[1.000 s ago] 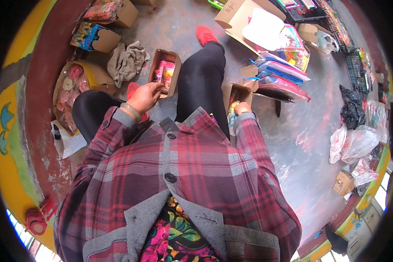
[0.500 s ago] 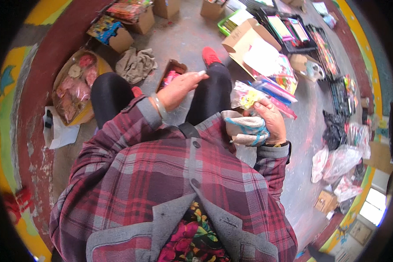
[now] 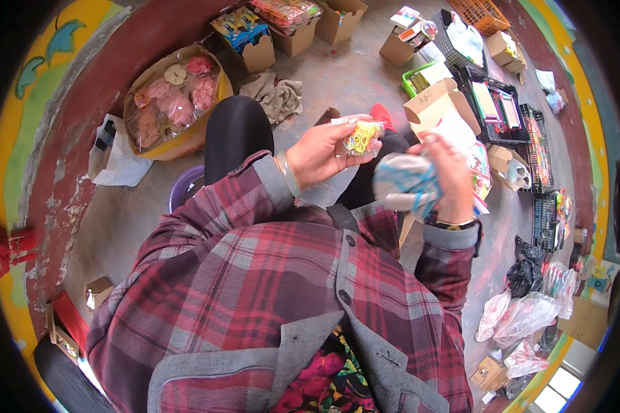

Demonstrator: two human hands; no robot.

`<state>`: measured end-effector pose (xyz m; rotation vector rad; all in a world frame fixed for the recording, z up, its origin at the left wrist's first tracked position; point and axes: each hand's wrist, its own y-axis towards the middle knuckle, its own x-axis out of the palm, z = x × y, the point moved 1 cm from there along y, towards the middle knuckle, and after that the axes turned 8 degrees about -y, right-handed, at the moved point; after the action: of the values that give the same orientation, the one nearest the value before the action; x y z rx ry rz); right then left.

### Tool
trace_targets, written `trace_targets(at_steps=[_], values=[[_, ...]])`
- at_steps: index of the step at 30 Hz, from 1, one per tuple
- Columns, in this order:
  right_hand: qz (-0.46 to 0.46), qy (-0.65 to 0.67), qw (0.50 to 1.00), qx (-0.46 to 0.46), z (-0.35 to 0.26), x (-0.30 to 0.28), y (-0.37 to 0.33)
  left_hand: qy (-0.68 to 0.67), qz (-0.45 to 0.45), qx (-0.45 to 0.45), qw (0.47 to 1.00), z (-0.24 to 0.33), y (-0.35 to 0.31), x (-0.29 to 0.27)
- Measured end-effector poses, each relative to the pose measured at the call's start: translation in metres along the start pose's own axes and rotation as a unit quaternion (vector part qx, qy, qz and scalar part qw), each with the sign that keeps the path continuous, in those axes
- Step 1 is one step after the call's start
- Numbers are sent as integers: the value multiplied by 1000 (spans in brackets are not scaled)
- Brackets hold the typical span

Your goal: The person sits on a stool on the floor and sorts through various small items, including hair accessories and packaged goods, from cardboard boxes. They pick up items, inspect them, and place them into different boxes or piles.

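My left hand (image 3: pixel 320 155) pinches a small clear packet (image 3: pixel 364 138) of thin yellow loops, perhaps elastic bands, in front of my knees. To its right is my right hand (image 3: pixel 451 175), raised and smeared by motion at the fingertips. A bunched white work glove (image 3: pixel 406 182) with blue marks is held against its palm. The packet and the right hand are apart. Behind the right hand stands an opened cardboard box (image 3: pixel 427 103) with white paper and colourful packets in it, partly hidden.
A large box of wrapped pink flowers (image 3: pixel 134 134) stands at the left beside a grey-brown rag (image 3: pixel 282 96). A purple tub (image 3: pixel 180 189) is by my left leg. Dark crates (image 3: pixel 544 220) and plastic bags (image 3: pixel 530 316) line the right; cardboard boxes (image 3: pixel 293 41) stand ahead.
The packet has passed from my right hand to my left, which was empty. My right hand keeps the glove and has moved up, off the packet. The view has turned.
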<state>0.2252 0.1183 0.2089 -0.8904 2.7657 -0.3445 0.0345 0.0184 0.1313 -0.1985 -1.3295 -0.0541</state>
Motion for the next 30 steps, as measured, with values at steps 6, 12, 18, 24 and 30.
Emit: trace_targets(at_steps=[6, 12, 18, 24, 30], values=[[172, -38, 953, -245, -51, 41, -13, -63, -13, 18, 998, -3, 7, -18], [130, -433, 753, -479, 8, 108, -3, -179, -120, 21, 976, -12, -1, 9], [170, -420, 736, -504, 16, 103, 10, -50, -7, 81, 995, -10, -7, 14], [242, -333, 798, -441, 21, 84, 24, -59, -26, 65, 996, -8, -7, 6], [197, -92, 950, -224, 58, 47, 51, -97, -72, 14, 993, 8, -17, 28]])
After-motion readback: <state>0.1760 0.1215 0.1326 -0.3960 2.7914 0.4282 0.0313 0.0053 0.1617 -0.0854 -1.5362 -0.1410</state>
